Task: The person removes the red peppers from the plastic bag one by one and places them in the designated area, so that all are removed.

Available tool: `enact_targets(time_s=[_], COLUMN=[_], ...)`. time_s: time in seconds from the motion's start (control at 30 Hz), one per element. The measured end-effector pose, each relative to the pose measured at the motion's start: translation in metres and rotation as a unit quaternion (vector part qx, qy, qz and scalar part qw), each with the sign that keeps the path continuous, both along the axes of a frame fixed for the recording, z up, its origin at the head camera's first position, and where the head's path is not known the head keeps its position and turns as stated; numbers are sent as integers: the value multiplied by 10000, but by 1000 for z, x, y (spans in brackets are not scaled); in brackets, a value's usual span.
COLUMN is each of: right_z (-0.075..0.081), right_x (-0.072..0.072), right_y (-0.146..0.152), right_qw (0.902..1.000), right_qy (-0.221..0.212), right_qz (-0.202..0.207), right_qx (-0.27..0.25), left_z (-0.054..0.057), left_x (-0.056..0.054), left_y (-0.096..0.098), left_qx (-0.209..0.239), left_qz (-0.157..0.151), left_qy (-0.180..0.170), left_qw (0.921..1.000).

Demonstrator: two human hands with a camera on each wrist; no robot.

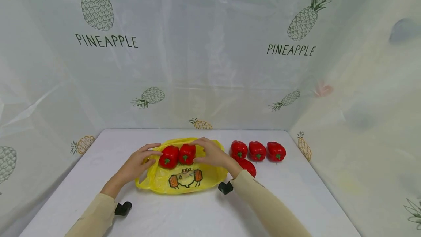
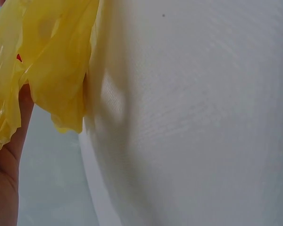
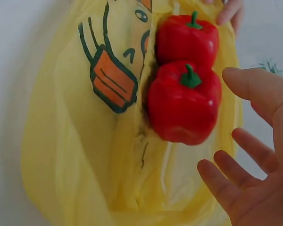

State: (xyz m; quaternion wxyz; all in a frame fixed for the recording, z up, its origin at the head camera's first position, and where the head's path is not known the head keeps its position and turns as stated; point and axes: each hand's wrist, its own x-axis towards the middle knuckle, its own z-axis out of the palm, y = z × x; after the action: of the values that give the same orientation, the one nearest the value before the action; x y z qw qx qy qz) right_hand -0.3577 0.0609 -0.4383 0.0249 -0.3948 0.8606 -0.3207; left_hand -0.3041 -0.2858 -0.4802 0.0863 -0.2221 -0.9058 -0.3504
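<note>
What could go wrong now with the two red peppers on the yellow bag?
The two red peppers lie at the mouth of the yellow bag, perhaps not fully inside, so they might roll out. The right hand is open beside them, not gripping. The left hand holds only thin plastic, which could slip.

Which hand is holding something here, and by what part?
The left hand pinches the yellow bag at its left rim. The right hand is open beside the peppers, holding nothing.
</note>
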Motion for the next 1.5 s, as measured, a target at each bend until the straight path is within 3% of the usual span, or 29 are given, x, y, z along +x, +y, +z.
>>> enact_targets(time_s=[0.7, 1.2, 1.5], right_z=[-11, -21, -24], right_x=[-13, -14, -16], right_y=[-26, -26, -25], right_qw=[9984, 9988, 9984], right_qy=[-9, -297, -245], right_qz=[-266, -228, -347], right_qx=[509, 317, 372], left_z=[-1, 3, 4], left_x=[-1, 2, 4], left_y=[-1, 0, 1], left_qx=[35, -4, 14], left_qz=[32, 83, 55], left_qy=[-61, -13, -18], left_qw=[10000, 10000, 10000])
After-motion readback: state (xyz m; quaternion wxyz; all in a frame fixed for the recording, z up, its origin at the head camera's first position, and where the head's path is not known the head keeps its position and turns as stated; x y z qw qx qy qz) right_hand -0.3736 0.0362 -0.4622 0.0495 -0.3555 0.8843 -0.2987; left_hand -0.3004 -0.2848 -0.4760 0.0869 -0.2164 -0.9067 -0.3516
